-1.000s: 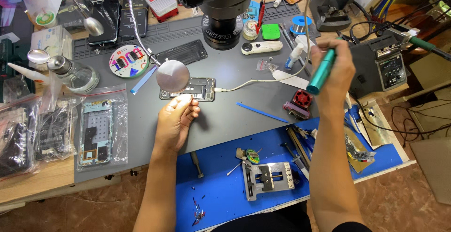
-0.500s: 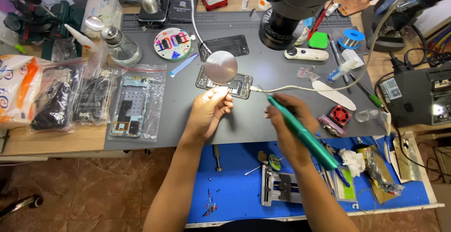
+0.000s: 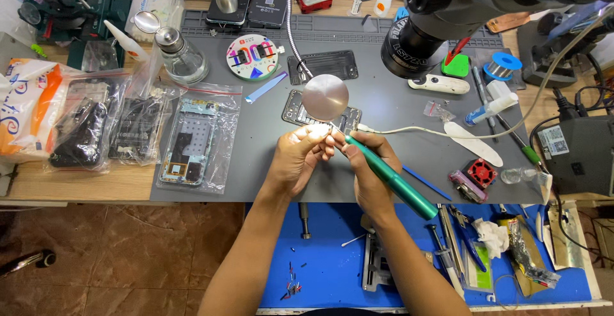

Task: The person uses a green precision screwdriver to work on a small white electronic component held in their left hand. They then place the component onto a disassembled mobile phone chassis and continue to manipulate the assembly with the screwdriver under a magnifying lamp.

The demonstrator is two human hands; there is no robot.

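Right hand (image 3: pixel 371 162) gripping green driver (image 3: pixel 390 178); left hand (image 3: pixel 300 153) fingers pinching its tip over phone (image 3: pixel 294 108). Keep driver steady, seat tip squarely, light pressure.

Opened phone (image 3: pixel 323 116) on mat (image 3: pixel 256 169), behind both hands (image 3: pixel 332 153); bagged phone (image 3: pixel 192 143) left.

Phone repair workshop: grey work mat (image 3: pixel 256 169) on the table (image 3: pixel 83 185), microscope (image 3: pixel 441 15) overhead, soldering station (image 3: pixel 579 153), bagged phone parts (image 3: pixel 188 140), solder spool (image 3: pixel 503 66), small screws on a blue mat (image 3: pixel 326 258).
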